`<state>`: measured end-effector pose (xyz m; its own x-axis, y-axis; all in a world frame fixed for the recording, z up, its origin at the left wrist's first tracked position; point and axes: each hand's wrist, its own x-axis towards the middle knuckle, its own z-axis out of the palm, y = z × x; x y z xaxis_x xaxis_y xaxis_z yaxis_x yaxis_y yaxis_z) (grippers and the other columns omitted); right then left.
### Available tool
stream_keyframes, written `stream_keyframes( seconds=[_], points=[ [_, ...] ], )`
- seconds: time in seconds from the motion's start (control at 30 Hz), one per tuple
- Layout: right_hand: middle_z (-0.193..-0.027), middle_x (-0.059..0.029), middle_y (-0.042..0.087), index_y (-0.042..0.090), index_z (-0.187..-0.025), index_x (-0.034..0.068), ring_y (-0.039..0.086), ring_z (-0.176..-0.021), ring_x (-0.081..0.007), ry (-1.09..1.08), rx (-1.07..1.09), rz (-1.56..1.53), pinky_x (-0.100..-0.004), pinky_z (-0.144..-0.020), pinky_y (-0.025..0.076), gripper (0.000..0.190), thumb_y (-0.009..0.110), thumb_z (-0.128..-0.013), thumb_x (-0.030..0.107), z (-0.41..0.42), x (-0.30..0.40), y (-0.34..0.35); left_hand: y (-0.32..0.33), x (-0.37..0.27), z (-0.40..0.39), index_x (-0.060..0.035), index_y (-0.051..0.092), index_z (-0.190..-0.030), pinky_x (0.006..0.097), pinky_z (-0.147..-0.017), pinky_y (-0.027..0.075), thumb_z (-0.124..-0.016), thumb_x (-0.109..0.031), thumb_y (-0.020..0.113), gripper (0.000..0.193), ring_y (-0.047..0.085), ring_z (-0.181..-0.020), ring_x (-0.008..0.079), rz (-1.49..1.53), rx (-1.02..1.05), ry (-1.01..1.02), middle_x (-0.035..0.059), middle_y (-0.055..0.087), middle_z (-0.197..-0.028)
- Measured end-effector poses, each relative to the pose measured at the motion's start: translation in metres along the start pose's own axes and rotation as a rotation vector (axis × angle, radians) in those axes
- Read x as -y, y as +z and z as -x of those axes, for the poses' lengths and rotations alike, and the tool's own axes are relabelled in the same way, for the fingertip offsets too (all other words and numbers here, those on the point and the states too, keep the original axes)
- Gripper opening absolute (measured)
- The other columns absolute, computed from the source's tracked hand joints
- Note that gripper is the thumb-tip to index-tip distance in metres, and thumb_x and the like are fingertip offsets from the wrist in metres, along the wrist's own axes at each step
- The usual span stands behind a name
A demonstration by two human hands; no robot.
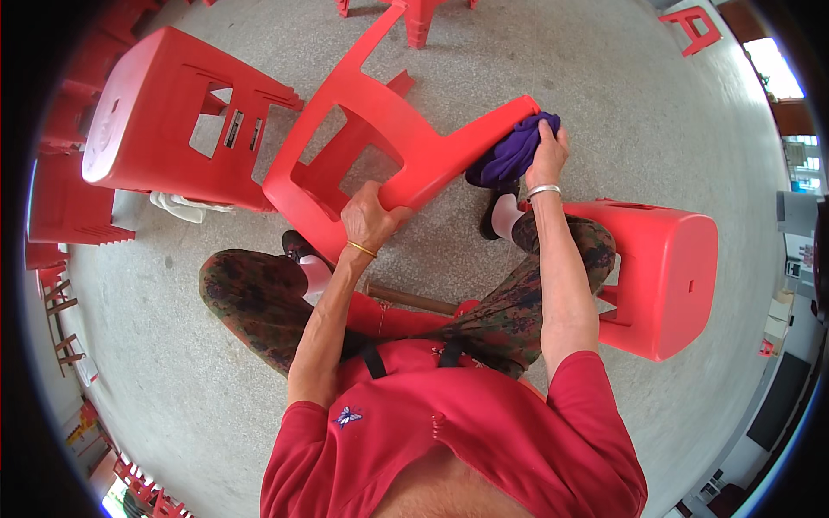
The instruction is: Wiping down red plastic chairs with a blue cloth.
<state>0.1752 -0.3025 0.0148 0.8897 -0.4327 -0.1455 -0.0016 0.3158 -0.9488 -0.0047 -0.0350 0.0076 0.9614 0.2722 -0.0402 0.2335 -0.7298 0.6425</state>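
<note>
A red plastic stool lies tipped between my knees, its legs pointing up and away from me. My left hand grips the stool's edge beside an opening in its side, thumb on the near face. My right hand holds a bunched purple cloth against the end of one stool leg at the right. The fingers of that hand are partly hidden behind the cloth and the leg.
Stacked red stools stand at the left with a white cloth beneath. Another red stool is beside my right knee. A wooden bar is between my legs. More red stools stand ahead.
</note>
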Motion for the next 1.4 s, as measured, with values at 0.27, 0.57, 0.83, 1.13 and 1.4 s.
stream_keyframes(
  seconds=[0.27,0.57,0.83,1.13,1.4],
  points=[
    [-0.106,-0.0180,0.063,0.062,-0.119,0.000,0.063,-0.095,-0.0342,-0.566,0.131,1.065,-0.0437,-0.081,0.050,0.039,0.062,-0.092,0.028,0.011,0.003,0.010,0.005,0.009,-0.001,0.0013,0.063,-0.094,0.0439,-0.071,0.051,-0.060,-0.036,0.084,0.055,0.066,-0.082,0.0360,0.003,-0.103,0.115,0.0190,0.067,-0.088],
    [-0.101,-0.0191,0.065,0.054,-0.114,0.002,0.066,-0.079,-0.0396,-0.751,0.274,1.491,-0.0479,-0.070,0.054,0.027,0.057,-0.095,0.021,0.006,0.010,0.012,0.005,0.011,-0.001,0.0013,0.063,-0.095,0.0448,-0.072,0.051,-0.061,-0.038,0.083,0.056,0.065,-0.082,0.0368,-0.017,-0.119,0.122,0.0191,0.066,-0.088],
    [-0.084,-0.0289,0.064,0.064,-0.102,0.001,0.064,-0.087,-0.0438,-0.396,0.226,1.122,-0.0476,-0.076,0.048,0.020,0.064,-0.086,0.013,0.033,-0.059,-0.019,0.011,0.012,0.001,0.0008,0.062,-0.097,0.0454,-0.071,0.051,-0.062,-0.041,0.083,0.058,0.064,-0.082,0.0377,-0.024,-0.135,0.176,0.0186,0.065,-0.088],
    [-0.083,-0.0027,0.060,0.063,-0.092,-0.004,0.053,-0.075,-0.0145,-0.167,-0.187,0.166,-0.0311,-0.071,0.046,0.011,0.062,-0.087,0.005,0.001,-0.003,0.006,0.012,0.015,0.004,0.0010,0.061,-0.097,0.0442,-0.069,0.052,-0.063,-0.042,0.082,0.059,0.064,-0.079,0.0374,-0.044,-0.159,0.222,0.0179,0.065,-0.087],
    [-0.104,-0.0098,0.071,0.068,-0.111,-0.004,0.063,-0.088,-0.0141,-0.358,0.271,0.867,-0.0290,-0.082,0.050,0.033,0.064,-0.090,0.020,-0.073,0.028,-0.010,0.013,0.013,0.002,0.0002,0.061,-0.092,0.0437,-0.068,0.052,-0.062,-0.043,0.083,0.057,0.064,-0.077,0.0362,-0.023,-0.164,0.210,0.0174,0.064,-0.085]
  ],
)
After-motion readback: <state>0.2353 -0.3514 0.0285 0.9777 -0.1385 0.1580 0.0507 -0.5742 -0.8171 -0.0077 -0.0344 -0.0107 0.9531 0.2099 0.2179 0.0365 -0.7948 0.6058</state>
